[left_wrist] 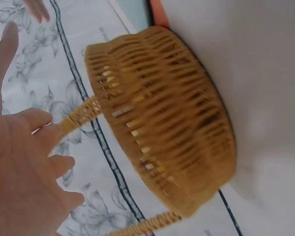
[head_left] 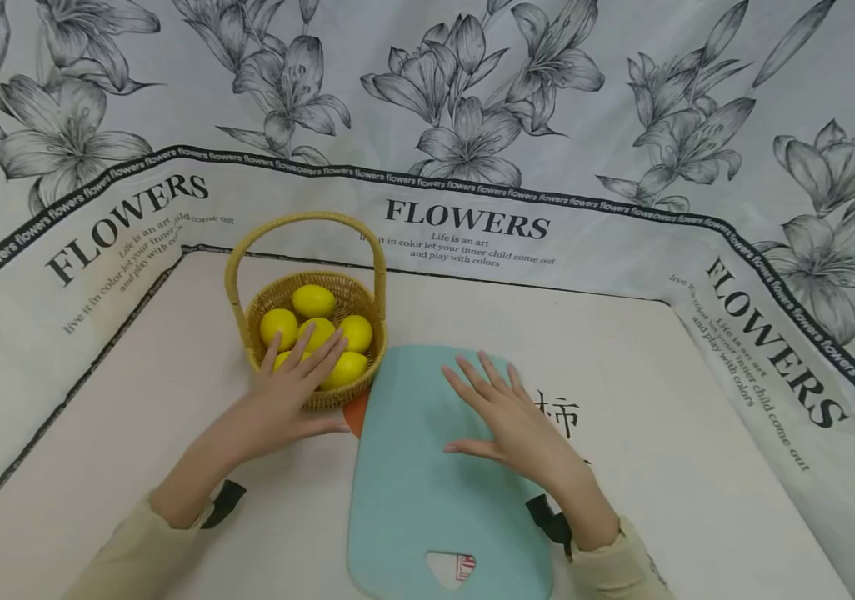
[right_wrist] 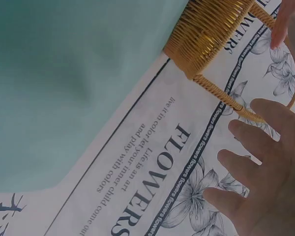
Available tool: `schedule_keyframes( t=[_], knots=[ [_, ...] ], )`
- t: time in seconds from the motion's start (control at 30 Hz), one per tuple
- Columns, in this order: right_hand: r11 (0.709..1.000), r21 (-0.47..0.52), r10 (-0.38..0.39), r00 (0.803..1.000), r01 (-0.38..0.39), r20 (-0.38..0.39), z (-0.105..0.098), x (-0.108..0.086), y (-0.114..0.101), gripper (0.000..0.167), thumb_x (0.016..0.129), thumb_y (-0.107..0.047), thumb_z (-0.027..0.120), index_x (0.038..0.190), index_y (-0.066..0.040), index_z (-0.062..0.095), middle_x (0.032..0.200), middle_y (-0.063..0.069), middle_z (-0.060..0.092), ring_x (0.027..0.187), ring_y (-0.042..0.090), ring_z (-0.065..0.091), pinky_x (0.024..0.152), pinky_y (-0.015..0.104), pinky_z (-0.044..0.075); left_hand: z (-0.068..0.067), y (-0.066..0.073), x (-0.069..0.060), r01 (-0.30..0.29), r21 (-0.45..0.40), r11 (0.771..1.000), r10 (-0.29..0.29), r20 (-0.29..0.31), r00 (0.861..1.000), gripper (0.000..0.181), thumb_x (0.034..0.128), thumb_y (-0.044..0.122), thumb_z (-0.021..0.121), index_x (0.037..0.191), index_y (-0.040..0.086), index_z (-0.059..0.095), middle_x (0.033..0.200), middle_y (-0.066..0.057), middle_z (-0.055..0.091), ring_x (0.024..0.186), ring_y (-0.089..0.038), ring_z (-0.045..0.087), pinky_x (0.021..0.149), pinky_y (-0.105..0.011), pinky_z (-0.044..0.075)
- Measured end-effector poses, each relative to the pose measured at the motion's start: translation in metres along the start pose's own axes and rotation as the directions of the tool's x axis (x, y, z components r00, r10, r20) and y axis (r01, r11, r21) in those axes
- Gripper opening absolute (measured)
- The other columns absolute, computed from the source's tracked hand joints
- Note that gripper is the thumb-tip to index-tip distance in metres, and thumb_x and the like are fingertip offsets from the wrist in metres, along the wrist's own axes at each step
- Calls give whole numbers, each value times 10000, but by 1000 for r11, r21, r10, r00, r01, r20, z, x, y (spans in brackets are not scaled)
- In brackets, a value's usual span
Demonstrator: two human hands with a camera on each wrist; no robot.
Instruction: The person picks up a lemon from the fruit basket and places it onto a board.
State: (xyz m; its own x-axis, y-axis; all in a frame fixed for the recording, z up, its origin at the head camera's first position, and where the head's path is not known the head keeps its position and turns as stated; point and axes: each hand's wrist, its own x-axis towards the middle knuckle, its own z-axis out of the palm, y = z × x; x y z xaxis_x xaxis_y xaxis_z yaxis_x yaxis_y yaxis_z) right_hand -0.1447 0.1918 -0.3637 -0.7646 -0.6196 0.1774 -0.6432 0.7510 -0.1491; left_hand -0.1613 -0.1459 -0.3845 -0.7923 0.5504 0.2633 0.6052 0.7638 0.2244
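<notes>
A wicker basket (head_left: 352, 292) with a tall arched handle stands left of centre, holding several yellow lemons (head_left: 313, 301). My left hand (head_left: 285, 400) hovers at the basket's near side, fingers spread over the front lemons and partly hiding them. In the left wrist view that hand (left_wrist: 24, 172) is apart from the basket wall (left_wrist: 172, 113) and holds nothing. Over the light blue cutting board (head_left: 427, 475) my right hand (head_left: 510, 421) is spread with nothing in it. The right wrist view shows this hand (right_wrist: 265, 182) with its fingers apart.
An orange piece (head_left: 353, 414) peeks out between basket and board, mostly hidden. The board has a cut-out (head_left: 448, 569) at its near end. Black characters (head_left: 562, 414) mark the white tablecloth (head_left: 622, 367) right of the board. A flower-printed sheet (head_left: 465, 100) covers the far side.
</notes>
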Motion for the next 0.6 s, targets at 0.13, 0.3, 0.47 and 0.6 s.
schedule_keyframes(
  t=[0.13, 0.3, 0.47, 0.6],
  knots=[
    [999, 29, -23, 1000, 23, -7, 1, 7, -5, 923, 827, -536, 686, 1546, -173, 236, 1582, 72, 178, 1458, 312, 84, 1133, 603, 107, 0, -10, -14, 21, -27, 999, -22, -43, 999, 1051, 832, 584, 658, 1566, 178, 25, 1615, -28, 73, 1456, -345, -63, 1112, -612, -96],
    [997, 61, -53, 998, 54, -13, 2, 17, -11, 906, 835, -517, 689, 1542, -158, 250, 1573, 80, 206, 1459, 286, 94, 1149, 566, 92, -3, -21, -32, 62, -81, 995, -68, -72, 995, 1028, 843, 546, 667, 1562, 133, 60, 1612, -52, 83, 1455, -372, -8, 1124, -564, -122],
    [992, 74, -95, 995, 98, -37, 4, 29, -16, 891, 839, -501, 693, 1532, -129, 275, 1552, 98, 280, 1450, 281, 158, 1160, 530, 102, -7, -30, -46, 122, -93, 988, -130, -85, 988, 1013, 859, 532, 659, 1562, 145, 41, 1605, -97, 105, 1456, -370, 9, 1139, -525, -117],
    [987, 109, -111, 993, 115, -38, 5, 38, -20, 880, 847, -495, 686, 1531, -126, 274, 1543, 91, 297, 1450, 264, 172, 1169, 494, 102, -12, -37, -57, 168, -107, 980, -179, -96, 979, 985, 866, 507, 667, 1558, 104, 94, 1597, -138, 130, 1464, -327, -11, 1142, -537, -99]
  ],
)
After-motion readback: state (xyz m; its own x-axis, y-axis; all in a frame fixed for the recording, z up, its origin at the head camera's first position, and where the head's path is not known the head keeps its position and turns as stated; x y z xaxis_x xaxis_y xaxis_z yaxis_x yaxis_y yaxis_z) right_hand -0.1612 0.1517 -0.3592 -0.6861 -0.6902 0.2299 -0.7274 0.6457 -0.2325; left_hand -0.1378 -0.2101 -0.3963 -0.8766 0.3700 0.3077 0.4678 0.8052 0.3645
